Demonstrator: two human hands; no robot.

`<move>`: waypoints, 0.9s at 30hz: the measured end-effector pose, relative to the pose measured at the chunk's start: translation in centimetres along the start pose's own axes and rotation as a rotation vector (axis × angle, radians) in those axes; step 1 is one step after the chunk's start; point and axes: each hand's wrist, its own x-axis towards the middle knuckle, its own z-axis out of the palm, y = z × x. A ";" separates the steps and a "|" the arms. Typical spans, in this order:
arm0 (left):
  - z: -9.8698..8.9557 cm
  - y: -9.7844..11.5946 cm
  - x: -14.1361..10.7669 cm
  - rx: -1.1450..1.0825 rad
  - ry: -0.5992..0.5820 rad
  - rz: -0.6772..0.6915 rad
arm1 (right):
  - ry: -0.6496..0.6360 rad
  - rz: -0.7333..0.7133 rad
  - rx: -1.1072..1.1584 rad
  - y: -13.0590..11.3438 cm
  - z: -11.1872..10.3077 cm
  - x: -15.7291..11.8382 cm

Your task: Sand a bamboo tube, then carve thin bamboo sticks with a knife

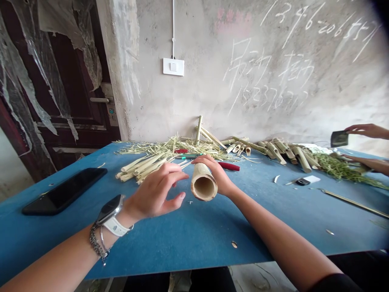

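A short, pale bamboo tube [203, 182] lies on the blue tabletop with its hollow end facing me. My right hand [214, 172] curls over its top and holds it. My left hand [154, 190] hovers just left of the tube, its fingers apart and a small gap showing between them and the bamboo. Behind that hand lies a bundle of split bamboo strips [141, 168]. A red tool handle [228, 166] lies just beyond my right hand.
Bamboo shavings [173, 148] and a row of cut bamboo pieces [273, 151] line the table's far side against a chalk-marked wall. A black phone [63, 190] lies at left. At right, a co-worker's hand [366, 130] holds a dark object. A long thin strip [352, 204] lies nearby.
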 end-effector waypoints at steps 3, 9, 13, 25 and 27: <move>0.0 -0.1 0.0 -0.001 0.000 0.005 | 0.002 0.000 -0.014 0.1 0.1 -0.1; -0.1 -0.2 -0.1 -0.025 -0.042 -0.016 | -0.003 -0.003 -0.023 0.2 0.2 0.0; 0.0 -0.3 -0.1 -0.017 -0.046 -0.009 | -0.006 0.001 -0.029 0.3 0.1 -0.1; -0.2 0.0 0.2 -0.062 -0.027 -0.148 | 0.045 0.087 -0.282 2.1 0.1 -0.5; 0.0 -0.2 0.1 -0.077 0.015 -0.210 | 0.025 0.205 -0.468 3.4 0.0 -1.1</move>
